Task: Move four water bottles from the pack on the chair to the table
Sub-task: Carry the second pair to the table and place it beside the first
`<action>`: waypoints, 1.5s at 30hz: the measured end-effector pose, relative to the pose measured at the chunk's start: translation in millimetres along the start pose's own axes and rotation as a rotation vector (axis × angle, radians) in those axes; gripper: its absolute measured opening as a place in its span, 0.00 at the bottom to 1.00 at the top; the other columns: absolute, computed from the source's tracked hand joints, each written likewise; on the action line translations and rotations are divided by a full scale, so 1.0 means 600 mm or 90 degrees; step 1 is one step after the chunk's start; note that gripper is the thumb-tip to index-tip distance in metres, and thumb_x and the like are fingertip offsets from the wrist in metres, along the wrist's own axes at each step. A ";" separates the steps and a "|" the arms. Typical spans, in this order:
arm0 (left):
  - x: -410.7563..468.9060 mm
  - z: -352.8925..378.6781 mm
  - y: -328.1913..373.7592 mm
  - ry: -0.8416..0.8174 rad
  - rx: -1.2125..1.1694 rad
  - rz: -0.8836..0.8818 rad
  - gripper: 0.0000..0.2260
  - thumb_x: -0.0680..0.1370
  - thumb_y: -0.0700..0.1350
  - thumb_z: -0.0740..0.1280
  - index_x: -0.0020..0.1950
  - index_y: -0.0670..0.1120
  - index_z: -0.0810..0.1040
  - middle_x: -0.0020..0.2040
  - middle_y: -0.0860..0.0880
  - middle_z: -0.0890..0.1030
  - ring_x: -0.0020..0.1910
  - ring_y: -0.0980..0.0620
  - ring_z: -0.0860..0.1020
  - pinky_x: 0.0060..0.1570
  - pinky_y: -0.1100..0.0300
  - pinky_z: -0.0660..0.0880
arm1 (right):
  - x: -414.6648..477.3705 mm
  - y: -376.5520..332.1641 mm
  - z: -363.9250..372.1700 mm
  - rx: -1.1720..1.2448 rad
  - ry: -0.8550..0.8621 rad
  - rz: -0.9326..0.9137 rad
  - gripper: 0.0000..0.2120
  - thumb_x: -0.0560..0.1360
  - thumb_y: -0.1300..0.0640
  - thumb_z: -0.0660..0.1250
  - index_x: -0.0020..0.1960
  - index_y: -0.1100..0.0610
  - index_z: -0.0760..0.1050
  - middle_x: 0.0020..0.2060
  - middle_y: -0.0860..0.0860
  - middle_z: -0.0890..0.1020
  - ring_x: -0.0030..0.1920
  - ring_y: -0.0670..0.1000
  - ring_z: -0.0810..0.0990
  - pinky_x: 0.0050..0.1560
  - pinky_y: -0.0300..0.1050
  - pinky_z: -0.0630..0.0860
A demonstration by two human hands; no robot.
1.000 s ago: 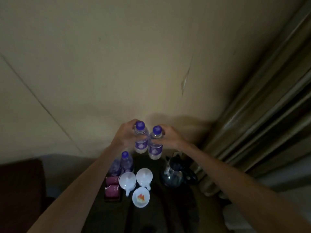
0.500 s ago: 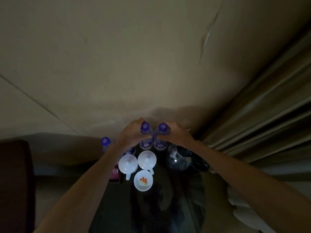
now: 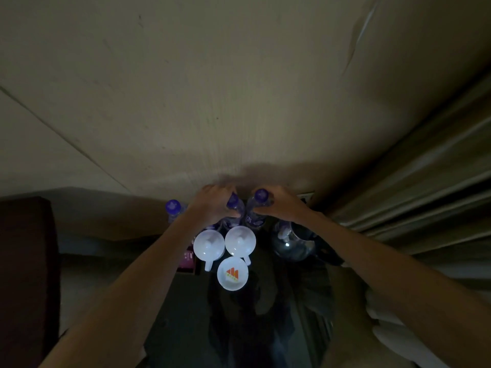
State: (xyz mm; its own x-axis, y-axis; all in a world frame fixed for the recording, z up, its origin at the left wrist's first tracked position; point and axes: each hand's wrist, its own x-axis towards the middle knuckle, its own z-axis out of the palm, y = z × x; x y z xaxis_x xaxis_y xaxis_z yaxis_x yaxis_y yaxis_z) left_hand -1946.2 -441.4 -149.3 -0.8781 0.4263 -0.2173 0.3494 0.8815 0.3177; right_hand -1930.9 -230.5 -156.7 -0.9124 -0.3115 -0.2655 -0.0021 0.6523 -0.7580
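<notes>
The room is dim. My left hand (image 3: 212,201) grips the neck of a clear water bottle with a purple cap (image 3: 233,205). My right hand (image 3: 281,205) grips a second bottle (image 3: 259,201) just beside it. Both bottles stand upright and close together at the far edge of the dark glossy table (image 3: 265,314), against the wall; their bases are hidden behind the cups. Another purple-capped bottle (image 3: 173,208) stands to the left, beyond my left forearm. The pack and the chair are not identifiable.
Two white cups (image 3: 209,245) (image 3: 240,241) sit upside down in front of the bottles, with a white round dish bearing an orange logo (image 3: 233,273) nearer me. A dark glass kettle (image 3: 292,243) stands right. Pink packets (image 3: 187,260) lie left. Curtains (image 3: 425,181) hang right.
Both hands have carried the two bottles down and away from me, from mid-air to the table's far edge near the wall. The view has tilted so the cups appear larger.
</notes>
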 end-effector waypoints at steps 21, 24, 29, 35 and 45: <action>-0.068 -0.077 -0.087 -0.005 -0.095 -0.024 0.24 0.78 0.62 0.59 0.70 0.51 0.69 0.67 0.49 0.77 0.60 0.48 0.77 0.55 0.55 0.72 | 0.004 -0.039 -0.023 -0.057 -0.084 -0.007 0.34 0.73 0.53 0.76 0.74 0.57 0.65 0.70 0.54 0.73 0.68 0.52 0.73 0.63 0.43 0.71; -0.108 -0.091 -0.137 -0.049 -0.070 -0.083 0.23 0.77 0.61 0.63 0.69 0.51 0.71 0.67 0.51 0.75 0.63 0.48 0.75 0.59 0.53 0.72 | 0.008 -0.069 -0.023 -0.094 -0.102 -0.047 0.33 0.75 0.49 0.73 0.75 0.55 0.64 0.72 0.51 0.71 0.69 0.50 0.71 0.64 0.42 0.70; -0.140 -0.073 -0.154 -0.077 0.014 -0.087 0.18 0.75 0.54 0.70 0.63 0.53 0.72 0.60 0.51 0.79 0.55 0.50 0.77 0.54 0.54 0.74 | 0.012 -0.088 -0.002 -0.214 -0.124 -0.084 0.30 0.78 0.49 0.69 0.75 0.55 0.65 0.71 0.52 0.73 0.62 0.53 0.77 0.56 0.41 0.70; -0.133 -0.051 -0.151 -0.009 0.044 -0.114 0.14 0.77 0.51 0.68 0.60 0.50 0.72 0.55 0.46 0.81 0.50 0.48 0.79 0.48 0.54 0.74 | -0.001 -0.083 0.011 -0.215 -0.125 -0.081 0.25 0.80 0.49 0.66 0.74 0.55 0.67 0.66 0.56 0.78 0.57 0.55 0.81 0.58 0.53 0.77; -0.125 -0.057 -0.150 -0.010 0.060 -0.128 0.15 0.76 0.52 0.68 0.60 0.50 0.71 0.54 0.46 0.80 0.44 0.54 0.72 0.43 0.58 0.67 | 0.000 -0.082 0.024 -0.229 -0.089 -0.076 0.25 0.80 0.51 0.66 0.74 0.56 0.66 0.66 0.57 0.77 0.61 0.56 0.78 0.59 0.49 0.75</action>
State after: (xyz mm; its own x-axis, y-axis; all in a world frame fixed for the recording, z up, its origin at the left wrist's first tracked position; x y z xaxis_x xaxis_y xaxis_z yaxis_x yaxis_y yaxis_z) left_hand -1922.7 -559.8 -130.2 -0.9282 0.2431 -0.2818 0.1980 0.9637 0.1792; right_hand -1925.2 -272.8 -127.8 -0.8323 -0.4751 -0.2855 -0.2712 0.7982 -0.5378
